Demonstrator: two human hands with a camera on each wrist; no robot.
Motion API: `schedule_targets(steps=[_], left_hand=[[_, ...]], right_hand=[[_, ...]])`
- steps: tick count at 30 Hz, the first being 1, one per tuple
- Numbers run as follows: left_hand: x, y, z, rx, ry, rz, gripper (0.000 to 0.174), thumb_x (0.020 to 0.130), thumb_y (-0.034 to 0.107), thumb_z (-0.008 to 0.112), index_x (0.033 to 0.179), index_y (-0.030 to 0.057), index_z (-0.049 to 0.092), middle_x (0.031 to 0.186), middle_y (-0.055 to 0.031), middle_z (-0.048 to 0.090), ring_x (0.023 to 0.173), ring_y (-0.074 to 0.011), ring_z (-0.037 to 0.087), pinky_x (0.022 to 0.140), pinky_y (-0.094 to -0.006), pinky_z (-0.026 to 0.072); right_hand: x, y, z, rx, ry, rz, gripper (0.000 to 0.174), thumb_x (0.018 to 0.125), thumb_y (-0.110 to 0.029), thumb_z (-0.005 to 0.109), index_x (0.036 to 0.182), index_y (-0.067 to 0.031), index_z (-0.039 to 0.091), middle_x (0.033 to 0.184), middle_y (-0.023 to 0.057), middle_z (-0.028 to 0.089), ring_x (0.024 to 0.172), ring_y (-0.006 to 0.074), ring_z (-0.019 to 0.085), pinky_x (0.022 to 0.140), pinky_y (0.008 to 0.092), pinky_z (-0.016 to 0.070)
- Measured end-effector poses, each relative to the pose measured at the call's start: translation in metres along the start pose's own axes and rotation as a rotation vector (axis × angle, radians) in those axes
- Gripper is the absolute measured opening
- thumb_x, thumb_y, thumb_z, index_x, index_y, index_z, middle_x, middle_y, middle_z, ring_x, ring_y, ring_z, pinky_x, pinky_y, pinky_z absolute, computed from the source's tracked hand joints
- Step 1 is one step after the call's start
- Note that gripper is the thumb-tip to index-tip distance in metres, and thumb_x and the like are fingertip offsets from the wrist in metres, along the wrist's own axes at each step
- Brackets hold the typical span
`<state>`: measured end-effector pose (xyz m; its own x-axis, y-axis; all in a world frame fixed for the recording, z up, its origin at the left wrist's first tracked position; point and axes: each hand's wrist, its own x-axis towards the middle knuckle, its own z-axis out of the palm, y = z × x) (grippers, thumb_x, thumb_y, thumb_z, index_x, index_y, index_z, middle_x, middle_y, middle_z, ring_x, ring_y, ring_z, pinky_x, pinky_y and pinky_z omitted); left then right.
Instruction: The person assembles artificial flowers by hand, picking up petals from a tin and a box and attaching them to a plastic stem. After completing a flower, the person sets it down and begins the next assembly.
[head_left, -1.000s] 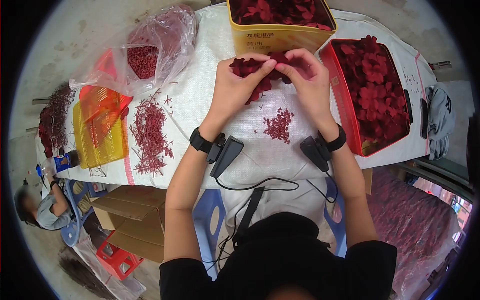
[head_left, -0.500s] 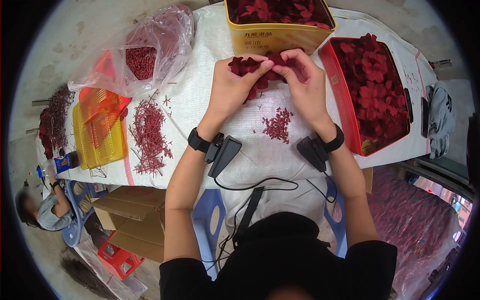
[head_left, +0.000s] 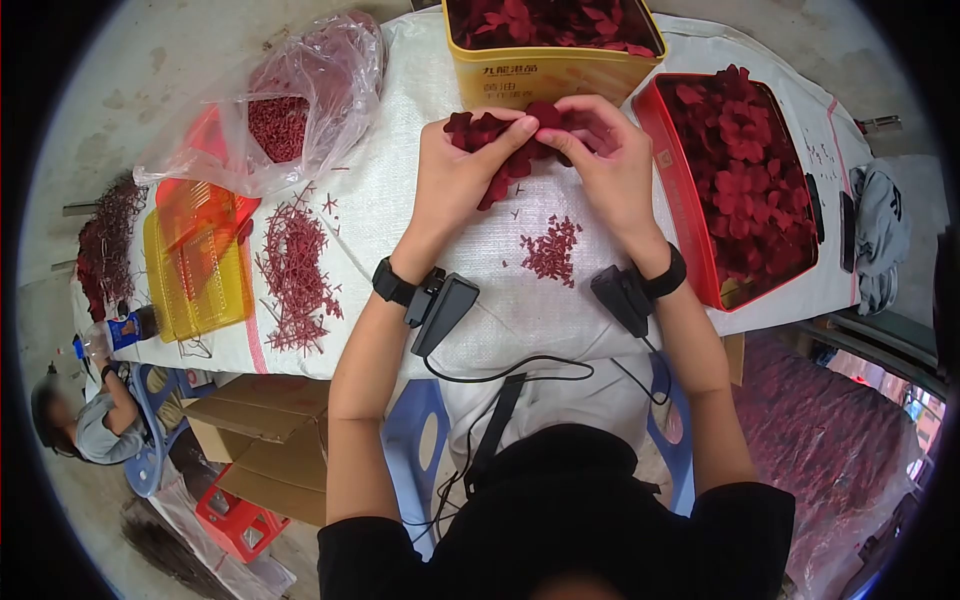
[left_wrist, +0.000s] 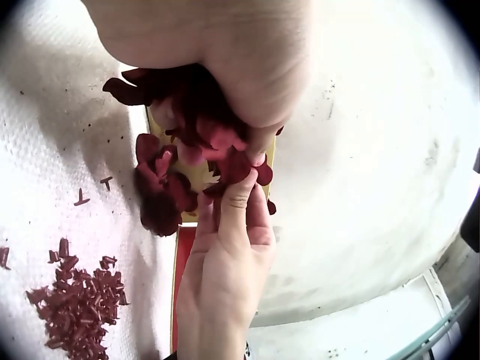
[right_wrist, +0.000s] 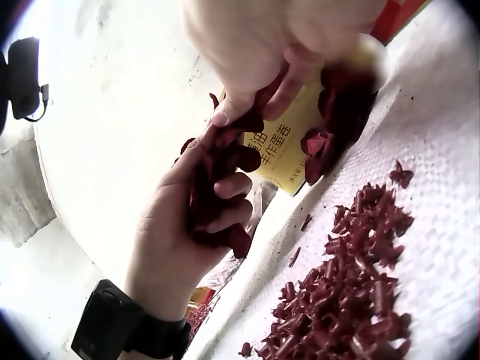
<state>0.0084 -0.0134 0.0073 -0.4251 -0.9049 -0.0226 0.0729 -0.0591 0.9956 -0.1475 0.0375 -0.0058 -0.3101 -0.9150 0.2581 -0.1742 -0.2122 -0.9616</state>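
Note:
My left hand (head_left: 448, 185) holds a bunch of dark red cloth flower petals (right_wrist: 206, 187), its fingers curled round them in the right wrist view. Thumb and fingertips of my right hand (head_left: 618, 180) pinch a dark red petal piece (head_left: 543, 114) right against the left thumb. Both hands meet over the white woven sheet (head_left: 480, 320), just in front of a yellow tin (head_left: 560, 70) full of similar petals. Below them lies a small heap of short dark red plastic bits (head_left: 550, 250). In the left wrist view, more petals (left_wrist: 159, 187) hang beside the fingers.
At the right stands a red tin (head_left: 680, 180) filled with petal flowers. Leftward lie a heap of thin red stems (head_left: 298, 275), a yellow plastic basket (head_left: 200, 290) and a clear bag (head_left: 340, 90) of red bits. Another person (head_left: 100, 430) sits at far left.
The hands stay together at the petals with only small finger shifts. In the head view, the hands and the things on the table appear slightly further left.

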Motion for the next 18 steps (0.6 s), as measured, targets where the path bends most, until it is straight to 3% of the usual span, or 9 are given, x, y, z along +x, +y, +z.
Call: schedule_targets(steps=[7,10,18], left_hand=[[-0.002,0.003,0.0,-0.011,0.001,-0.022,0.019,0.088,0.016,0.071,0.094,-0.0012,0.07,0.073,-0.0028,0.068,0.058,-0.0052,0.059,0.051,-0.0195,0.0449],[-0.001,-0.001,0.001,0.022,0.012,-0.006,0.022,0.088,0.019,0.07,0.098,-0.0006,0.071,0.067,-0.0029,0.065,0.054,-0.0055,0.056,0.049,-0.0193,0.0429],[-0.001,-0.001,0.001,0.016,-0.016,-0.007,0.019,0.089,0.017,0.07,0.095,-0.001,0.07,0.072,-0.0033,0.068,0.057,-0.0054,0.058,0.049,-0.0195,0.0434]], right_hand=[[0.001,0.005,-0.002,-0.16,-0.008,-0.102,0.018,0.08,-0.008,0.073,0.093,0.0003,0.064,0.087,0.0089,0.068,0.076,0.0157,0.068,0.07,0.0274,0.0515],[0.0,0.002,-0.001,-0.246,0.022,-0.148,0.016,0.08,-0.006,0.071,0.092,0.0005,0.063,0.087,0.0099,0.068,0.076,0.0186,0.068,0.069,0.0281,0.0515],[-0.003,-0.007,0.0,-0.324,-0.019,-0.214,0.013,0.082,0.003,0.062,0.095,0.002,0.062,0.087,0.0137,0.066,0.079,0.0238,0.067,0.07,0.0308,0.0517]])
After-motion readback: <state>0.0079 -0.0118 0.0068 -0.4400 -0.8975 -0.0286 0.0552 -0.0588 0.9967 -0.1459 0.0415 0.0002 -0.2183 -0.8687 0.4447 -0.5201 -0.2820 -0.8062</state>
